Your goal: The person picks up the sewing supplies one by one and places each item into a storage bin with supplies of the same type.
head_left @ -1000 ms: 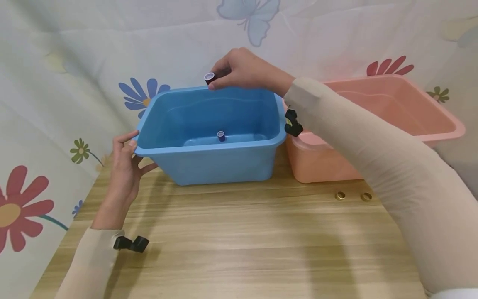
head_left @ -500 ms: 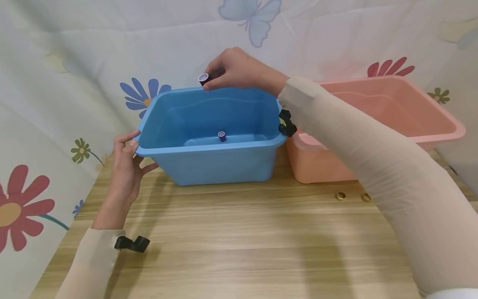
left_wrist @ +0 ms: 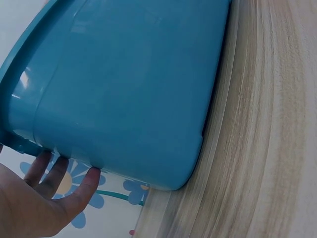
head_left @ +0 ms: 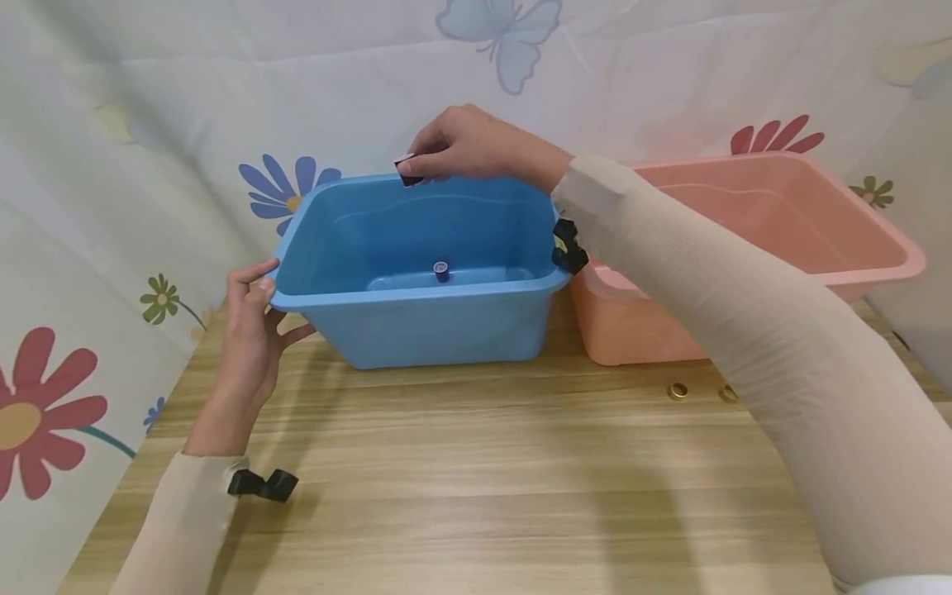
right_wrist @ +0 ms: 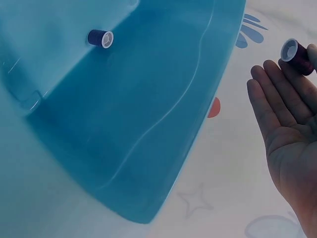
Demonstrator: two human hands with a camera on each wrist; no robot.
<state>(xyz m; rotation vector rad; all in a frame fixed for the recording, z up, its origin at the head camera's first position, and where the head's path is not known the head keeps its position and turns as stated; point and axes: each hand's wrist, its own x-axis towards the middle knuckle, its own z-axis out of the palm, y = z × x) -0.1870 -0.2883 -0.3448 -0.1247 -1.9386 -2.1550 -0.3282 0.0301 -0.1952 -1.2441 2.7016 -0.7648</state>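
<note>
My right hand (head_left: 472,142) pinches a small dark purple spool of thread (head_left: 409,171) with white ends, above the back rim of the blue plastic tub (head_left: 416,299). In the right wrist view that spool (right_wrist: 298,55) sits between thumb and fingertips, while the other fingers stretch out. A second, similar spool (head_left: 442,272) rests on the tub's floor. My left hand (head_left: 249,330) holds the tub's front left corner at the rim. Seen from the left wrist, several fingers (left_wrist: 74,198) touch the tub's wall below that rim.
A pink tub (head_left: 647,326) stands right beside the blue one, partly behind my right sleeve. Two gold rings (head_left: 678,392) lie on the wooden table (head_left: 476,479) before it, one partly covered by the sleeve. A flowered curtain (head_left: 357,91) hangs behind.
My right hand has shifted slightly left with the spool, then dipped a little, and the spool has tipped so its white end shows less. The left hand and tubs stay put.
</note>
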